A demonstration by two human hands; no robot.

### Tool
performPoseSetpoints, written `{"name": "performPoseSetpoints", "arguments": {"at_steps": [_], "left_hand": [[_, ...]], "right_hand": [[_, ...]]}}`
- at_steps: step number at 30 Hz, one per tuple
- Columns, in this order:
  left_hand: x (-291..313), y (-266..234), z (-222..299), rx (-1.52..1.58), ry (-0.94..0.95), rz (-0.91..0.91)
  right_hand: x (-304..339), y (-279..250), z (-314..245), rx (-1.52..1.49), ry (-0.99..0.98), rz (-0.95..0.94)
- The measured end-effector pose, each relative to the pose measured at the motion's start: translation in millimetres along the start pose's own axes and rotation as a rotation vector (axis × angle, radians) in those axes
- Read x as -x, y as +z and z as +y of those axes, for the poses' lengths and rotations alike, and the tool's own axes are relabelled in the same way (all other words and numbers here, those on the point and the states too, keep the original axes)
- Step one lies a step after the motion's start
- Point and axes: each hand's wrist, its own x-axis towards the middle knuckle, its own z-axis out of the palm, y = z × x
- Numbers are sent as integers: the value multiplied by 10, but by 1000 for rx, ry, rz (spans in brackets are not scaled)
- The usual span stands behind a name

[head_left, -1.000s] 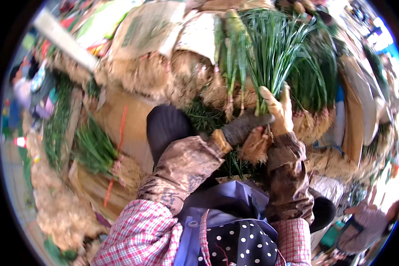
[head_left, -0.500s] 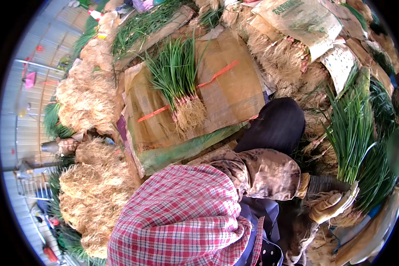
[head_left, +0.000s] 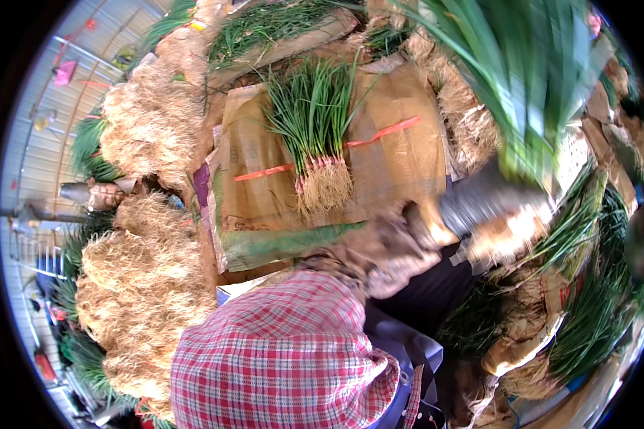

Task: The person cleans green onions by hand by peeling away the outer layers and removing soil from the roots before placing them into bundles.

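My left hand [head_left: 490, 200], in a grey glove at the end of a camouflage-patterned sleeve, grips a bunch of spring onions [head_left: 533, 86] near its base. Long green leaves rise from the grip, and pale, blurred roots hang below it. Lower right, my right hand [head_left: 520, 352] wears a beige glove; its fingers look stretched out above the roots of other spring onions [head_left: 597, 322]. Another small bunch of spring onions [head_left: 316, 132] lies flat on a brown sheet [head_left: 401, 164], across an orange-red strip [head_left: 265, 174].
Piles of spring onions with tan roots [head_left: 150, 286] flank the left side. More greens [head_left: 265, 28] lie at the far side. My dark-trousered leg [head_left: 426, 297] and red plaid clothing [head_left: 279, 350] take up the lower middle. Crumpled sacking [head_left: 608, 150] lies at the right.
My left hand has lifted the spring onions from the right-hand pile, up and toward the sheet. My right hand remains near the pile. The whole view has shifted slightly.
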Motion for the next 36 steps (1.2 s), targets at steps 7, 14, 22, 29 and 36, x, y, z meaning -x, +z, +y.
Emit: {"name": "performPoseSetpoints", "arguments": {"at_steps": [7,14,22,29,36], "left_hand": [[743,-2026,578,35,-136,537],[2019,-3309,-43,-263,-449,812],[2020,-4171,104,-1847,-753,329],[1742,-2811,276,-2920,-618,422],[1071,-2571,203,-2326,-1456,-202]], "right_hand": [[482,-120,482,45,369,-105],[515,-93,404,-58,461,-115],[586,-94,436,-141,533,-67],[785,12,491,-130,654,-59],[1451,111,706,115,725,119]]}}
